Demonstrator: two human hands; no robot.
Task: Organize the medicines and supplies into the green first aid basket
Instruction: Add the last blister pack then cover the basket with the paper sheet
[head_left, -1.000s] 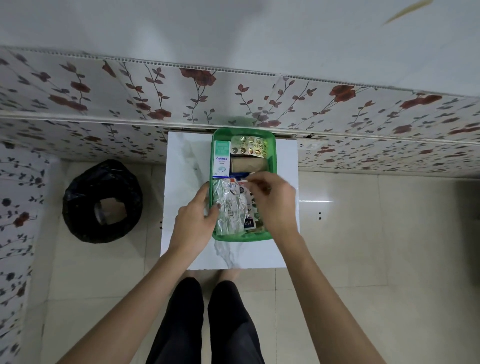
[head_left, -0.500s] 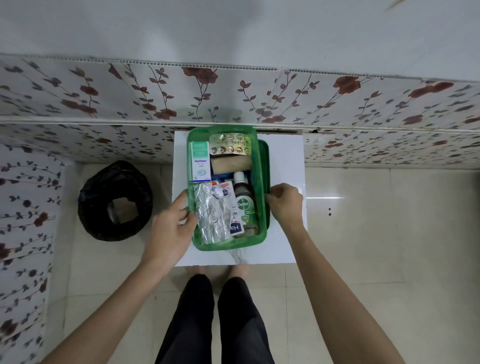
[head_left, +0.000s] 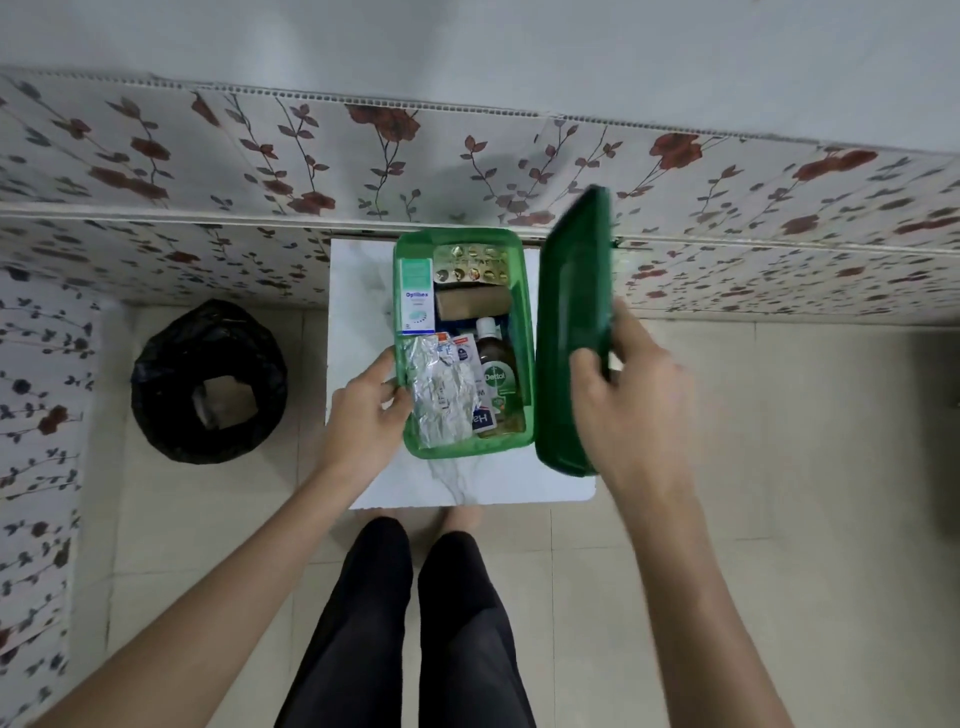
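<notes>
The green basket (head_left: 470, 451) stands on a small white table (head_left: 358, 301). Inside lie a white-green medicine box (head_left: 416, 299), a gold blister strip (head_left: 471, 265), a brown bandage roll (head_left: 472, 302), a Dettol bottle (head_left: 497, 371), a crumpled foil strip (head_left: 441, 397) and small sachets (head_left: 464, 353). My left hand (head_left: 366, 418) grips the basket's left rim, thumb on the edge beside the foil. My right hand (head_left: 621, 395) holds the dark green lid (head_left: 569, 332) tilted on edge, raised just right of the basket.
A bin lined with a black bag (head_left: 208, 382) stands on the tiled floor left of the table. Floral wall panels (head_left: 467, 150) run behind the table. My legs (head_left: 410, 623) are in front of the table's near edge.
My right hand left the basket's contents, went to its right side, and has lifted the green lid up on edge. My left hand stays on the left rim.
</notes>
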